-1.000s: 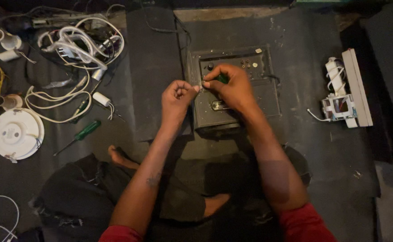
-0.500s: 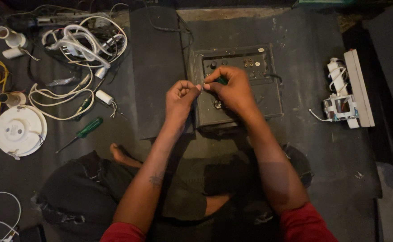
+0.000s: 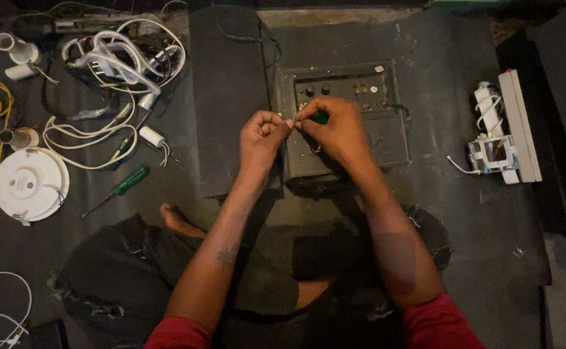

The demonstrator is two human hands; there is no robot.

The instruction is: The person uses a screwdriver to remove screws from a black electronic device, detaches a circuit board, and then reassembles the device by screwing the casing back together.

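A small pale part (image 3: 290,122) is pinched between the fingertips of both hands, held together above a dark control box (image 3: 341,123) on the floor. The left hand (image 3: 261,134) is closed on it; a green-handled tool (image 3: 321,117) (mostly hidden) is gripped in the right hand (image 3: 332,126). To the left, well apart, a green screwdriver (image 3: 120,189) and tangled white cables (image 3: 118,58) are seen.

The square dark metal panel with knobs (image 3: 341,123) looks matt, dusty and scuffed. The small green tool handle (image 3: 321,117), between the fingers (image 3: 303,116) of the right hand (image 3: 334,126), looks like glossy plastic. At nine o'clock, the green-handled screwdriver (image 3: 124,187) has a translucent plastic grip and a thin metal shaft. The round white plastic lamp base (image 3: 28,184) is smooth. The dark floor mat (image 3: 463,226) appears rough, matt and speckled.
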